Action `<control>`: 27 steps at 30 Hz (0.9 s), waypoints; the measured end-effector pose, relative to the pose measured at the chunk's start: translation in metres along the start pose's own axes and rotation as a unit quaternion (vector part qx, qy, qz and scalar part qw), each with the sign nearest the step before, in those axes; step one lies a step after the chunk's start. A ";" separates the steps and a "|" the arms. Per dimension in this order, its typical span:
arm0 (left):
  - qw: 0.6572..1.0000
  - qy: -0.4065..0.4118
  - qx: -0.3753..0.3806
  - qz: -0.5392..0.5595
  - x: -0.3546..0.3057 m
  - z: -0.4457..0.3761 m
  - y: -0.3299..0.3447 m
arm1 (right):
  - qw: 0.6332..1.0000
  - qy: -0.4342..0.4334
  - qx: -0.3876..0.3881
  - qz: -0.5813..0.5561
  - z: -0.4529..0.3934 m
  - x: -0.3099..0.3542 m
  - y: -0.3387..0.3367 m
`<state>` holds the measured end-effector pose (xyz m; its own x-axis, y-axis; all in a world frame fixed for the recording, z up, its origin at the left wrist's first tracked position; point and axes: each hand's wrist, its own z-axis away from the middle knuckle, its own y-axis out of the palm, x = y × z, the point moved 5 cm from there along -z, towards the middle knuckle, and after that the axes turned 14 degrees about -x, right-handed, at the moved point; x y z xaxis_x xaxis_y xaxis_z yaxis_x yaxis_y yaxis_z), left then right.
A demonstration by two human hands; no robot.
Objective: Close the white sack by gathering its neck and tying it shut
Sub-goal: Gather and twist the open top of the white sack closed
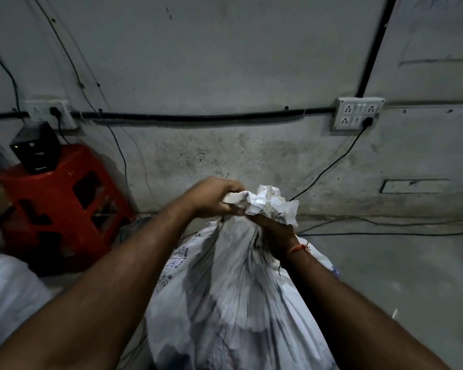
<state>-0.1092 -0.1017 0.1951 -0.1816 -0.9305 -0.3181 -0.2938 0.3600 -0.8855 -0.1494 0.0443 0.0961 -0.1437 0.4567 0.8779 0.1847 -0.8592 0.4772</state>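
Note:
A full white woven sack (233,297) with dark printed lettering stands upright in front of me on the floor. Its neck (265,204) is bunched into a crumpled tuft at the top. My left hand (214,198) grips the bunched neck from the left, fingers closed around a fold of the fabric. My right hand (275,236) is clamped around the neck from the right, just below the tuft; an orange thread circles its wrist. Any cord or tie at the neck is hidden by the fingers.
A red plastic stool (64,201) with a black box (35,148) on it stands at the left against the grey wall. Another white sack (8,295) lies at the lower left. Wall sockets (358,113) and black cables (385,228) run along the wall and floor.

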 end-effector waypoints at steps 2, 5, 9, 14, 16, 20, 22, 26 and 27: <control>0.994 -0.010 0.051 -0.095 0.023 0.003 -0.009 | 0.998 0.051 -0.007 -0.026 -0.001 -0.005 -0.003; 0.997 -0.015 0.034 -0.070 0.038 0.002 -0.024 | 0.997 0.078 -0.006 -0.015 -0.004 -0.007 -0.004; 0.998 0.048 -0.033 0.033 0.012 -0.002 -0.030 | 0.999 0.003 0.036 0.017 -0.005 0.000 0.008; 0.997 -0.034 -0.048 0.045 -0.002 -0.011 -0.017 | 0.992 -0.040 0.101 0.068 -0.001 0.006 0.016; 0.993 -0.070 -0.082 0.042 -0.005 -0.016 -0.014 | 0.991 -0.040 0.099 0.077 0.001 0.007 0.015; 0.989 -0.118 -0.079 0.037 -0.016 -0.022 -0.003 | 0.993 -0.065 0.077 0.056 0.004 0.012 0.017; 0.983 -0.150 -0.083 0.064 -0.019 -0.021 0.001 | 0.994 -0.077 0.077 0.024 0.006 0.015 0.020; 0.975 -0.174 -0.097 0.094 -0.020 -0.013 0.005 | 0.997 -0.071 0.009 0.005 0.001 0.015 0.014; 0.973 -0.172 -0.114 0.108 -0.015 -0.010 0.005 | 0.998 -0.066 -0.003 0.009 -0.001 0.013 0.013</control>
<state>-0.1168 -0.0851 0.1987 0.0503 -0.7848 -0.6177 -0.4904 0.5194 -0.6998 -0.1496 0.0394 0.1138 -0.0115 0.4678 0.8838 0.1803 -0.8684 0.4620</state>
